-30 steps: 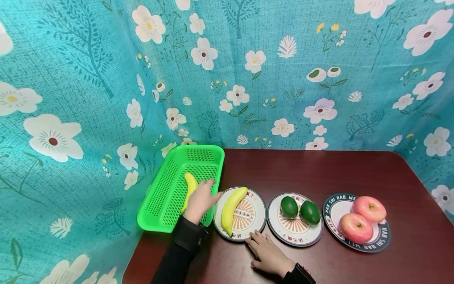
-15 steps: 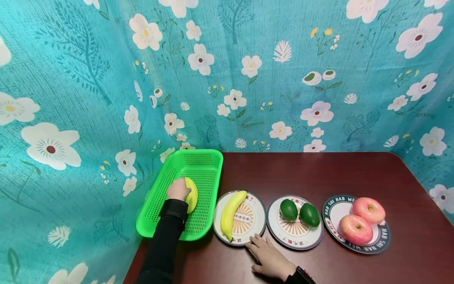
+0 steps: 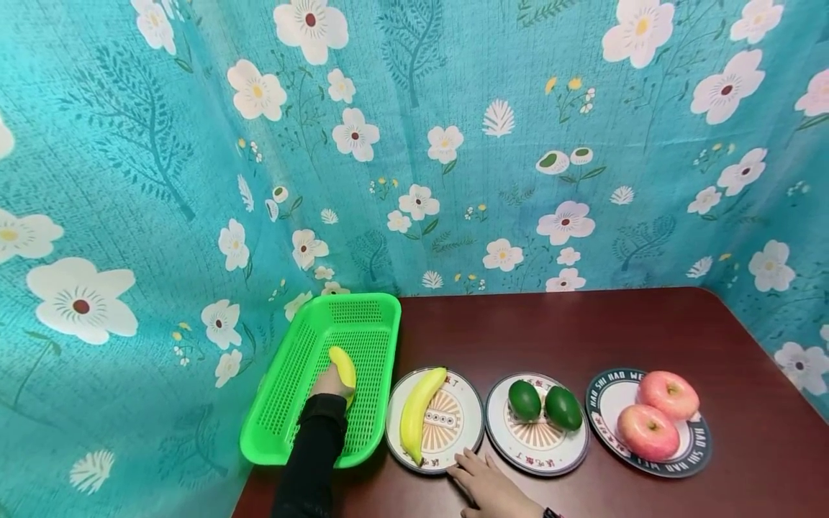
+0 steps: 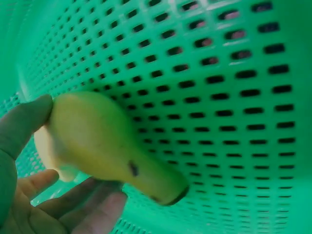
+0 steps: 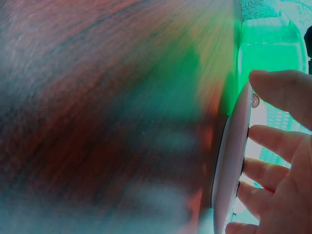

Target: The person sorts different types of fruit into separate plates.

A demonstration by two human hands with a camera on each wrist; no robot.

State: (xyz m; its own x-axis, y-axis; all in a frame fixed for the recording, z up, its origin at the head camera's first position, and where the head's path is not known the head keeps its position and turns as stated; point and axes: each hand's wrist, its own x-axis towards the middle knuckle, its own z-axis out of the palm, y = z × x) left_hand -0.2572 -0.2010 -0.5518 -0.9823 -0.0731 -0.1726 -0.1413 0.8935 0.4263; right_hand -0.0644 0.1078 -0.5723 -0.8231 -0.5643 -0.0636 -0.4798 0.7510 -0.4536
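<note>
In the head view my left hand (image 3: 329, 383) is inside the green plastic basket (image 3: 372, 363), gripping a yellow banana (image 3: 343, 365). Seen from the left wrist, the thumb presses one side of this banana (image 4: 97, 136) and the fingers curl at its other side, with its stem end pointing down over the perforated floor. A second banana (image 3: 417, 417) lies on the white plate (image 3: 463, 403) beside the basket. My right hand (image 3: 488, 483) rests at that plate's front edge, fingers spread and loosely extended; the right wrist view has its fingertips (image 5: 258, 134) right at the rim.
To the right, another white plate (image 3: 534, 460) carries two green avocado-like fruits (image 3: 562, 408). Beyond it, a dark-rimmed plate (image 3: 689, 460) bears two pinkish-red apples (image 3: 648, 432). A blue floral curtain (image 3: 414, 180) hangs behind and left of the dark brown table (image 3: 505, 327).
My left hand moved from the basket's right side down onto the banana and took hold of it. The head view tilted up, so everything sits lower. The right hand stayed by the plate.
</note>
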